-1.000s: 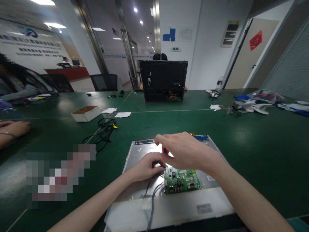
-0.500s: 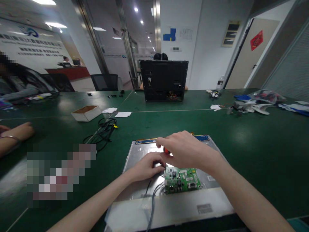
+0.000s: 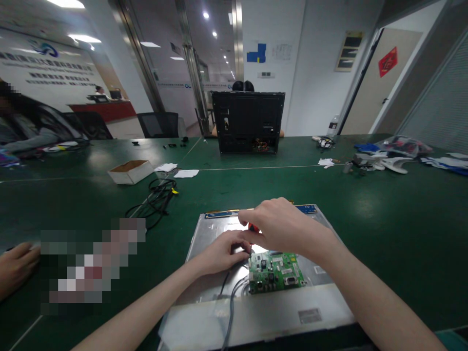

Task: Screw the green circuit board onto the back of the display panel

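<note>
A grey metal monitor back panel (image 3: pixel 256 312) lies flat on the green table in front of me. A small green circuit board (image 3: pixel 275 271) sits on it, with grey and black cables (image 3: pixel 230 297) running off its left edge. My right hand (image 3: pixel 288 226) is closed around a screwdriver with a red handle (image 3: pixel 252 227), held upright over the board's upper left corner. My left hand (image 3: pixel 221 252) rests on the panel beside that corner, fingers pinched at the screwdriver's tip.
A black coiled cable (image 3: pixel 155 197) and a small open cardboard box (image 3: pixel 129 171) lie to the left. A black computer case (image 3: pixel 247 122) stands at the far side with a person behind it. Another person's hand (image 3: pixel 14 265) is at the left edge. Parts clutter the far right (image 3: pixel 380 161).
My right hand has shifted slightly right and turned on the screwdriver. The other person's hand at the left has moved down and nearer to the front edge.
</note>
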`<state>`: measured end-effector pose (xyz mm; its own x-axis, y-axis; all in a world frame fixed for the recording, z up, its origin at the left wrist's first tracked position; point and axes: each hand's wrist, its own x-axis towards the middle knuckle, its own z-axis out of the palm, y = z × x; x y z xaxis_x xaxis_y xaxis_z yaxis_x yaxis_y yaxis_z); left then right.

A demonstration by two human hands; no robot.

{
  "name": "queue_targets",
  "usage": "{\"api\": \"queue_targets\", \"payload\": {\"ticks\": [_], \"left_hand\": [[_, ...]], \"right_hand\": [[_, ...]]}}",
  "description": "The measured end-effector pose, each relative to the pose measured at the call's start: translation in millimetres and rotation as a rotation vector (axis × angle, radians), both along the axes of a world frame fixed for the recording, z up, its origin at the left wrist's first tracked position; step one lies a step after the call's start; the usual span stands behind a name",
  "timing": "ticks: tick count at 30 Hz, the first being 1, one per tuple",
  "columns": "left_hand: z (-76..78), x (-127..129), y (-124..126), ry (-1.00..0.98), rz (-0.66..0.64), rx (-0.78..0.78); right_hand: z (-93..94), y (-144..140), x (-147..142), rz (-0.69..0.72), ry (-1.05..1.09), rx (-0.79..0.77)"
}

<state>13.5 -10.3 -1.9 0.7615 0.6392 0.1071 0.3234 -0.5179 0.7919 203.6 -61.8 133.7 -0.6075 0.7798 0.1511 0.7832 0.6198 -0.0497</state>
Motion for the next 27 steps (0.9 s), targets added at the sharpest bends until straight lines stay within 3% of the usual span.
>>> {"api": "queue_targets", "payload": {"ticks": [9, 17, 27], "left_hand": [[0.4, 1.3, 0.7, -0.019, 0.004, 0.043], [-1.0, 0.6, 1.3, -0.051, -0.035, -0.024], [0.2, 0.6, 2.4, 0.004, -0.022, 0.037]], "right_hand": [[2.1, -4.2, 2.4, 0.05, 0.053, -0.027], [1.9, -1.8, -0.1, -0.046, -0.008, -0.003], [1.2, -4.4, 3.3, 0.022, 0.05, -0.014]]}}
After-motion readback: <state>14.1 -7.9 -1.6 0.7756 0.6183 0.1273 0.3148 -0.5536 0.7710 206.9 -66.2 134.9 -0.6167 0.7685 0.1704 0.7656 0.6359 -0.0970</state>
